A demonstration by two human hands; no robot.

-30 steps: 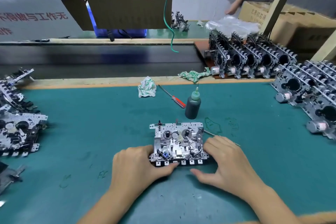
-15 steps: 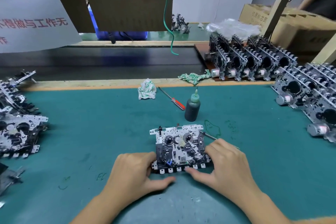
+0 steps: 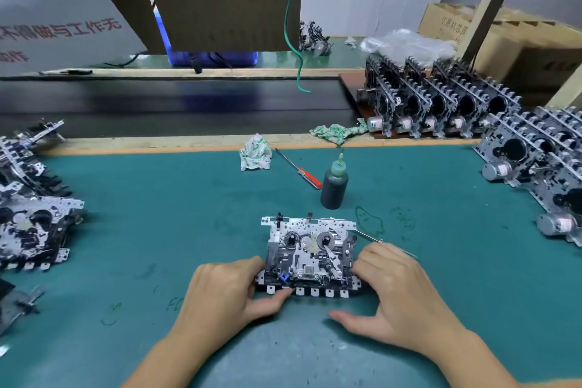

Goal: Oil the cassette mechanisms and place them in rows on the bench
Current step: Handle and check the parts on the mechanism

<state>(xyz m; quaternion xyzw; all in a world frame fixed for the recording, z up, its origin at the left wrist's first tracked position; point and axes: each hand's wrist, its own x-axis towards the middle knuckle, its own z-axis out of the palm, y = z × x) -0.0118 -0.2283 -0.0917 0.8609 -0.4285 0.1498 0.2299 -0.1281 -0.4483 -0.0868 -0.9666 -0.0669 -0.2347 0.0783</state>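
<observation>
- Teal matting (image 3: 157,214) covers the bench I'm working over, with a dark conveyor strip along the far side and cardboard boxes at far right.
- One cassette mechanism (image 3: 310,257) lies flat on the mat at near centre, reels facing up, its row of white tabs toward me.
- Just beyond it stands the dark oil bottle (image 3: 334,187) with a needle tip, upright and untouched; a red-handled screwdriver (image 3: 299,169) and a crumpled rag (image 3: 255,153) lie further back.
- Finished units stand on edge in rows (image 3: 441,104) at far right and run on toward the near right; a loose heap of mechanisms (image 3: 31,220) sits at the left edge.
- My left hand (image 3: 226,290) rests half curled against the mechanism's near-left corner, thumb lying along the tab edge, fingers touching its side; it steadies the unit without fully gripping it.
- My right hand (image 3: 400,293) cups the right side, fingers bent over the edge, thumb spread out on the mat. A thin metal probe (image 3: 387,242) pokes out past the fingers; I judge this hand holds it, but the grip is hidden.
- I judge the step to be seating and steadying the unit for oiling. To do it well, I'd keep the plate flat, pin it lightly at both sides, leave the reels and pivots uncovered, and use sparing drops only.
</observation>
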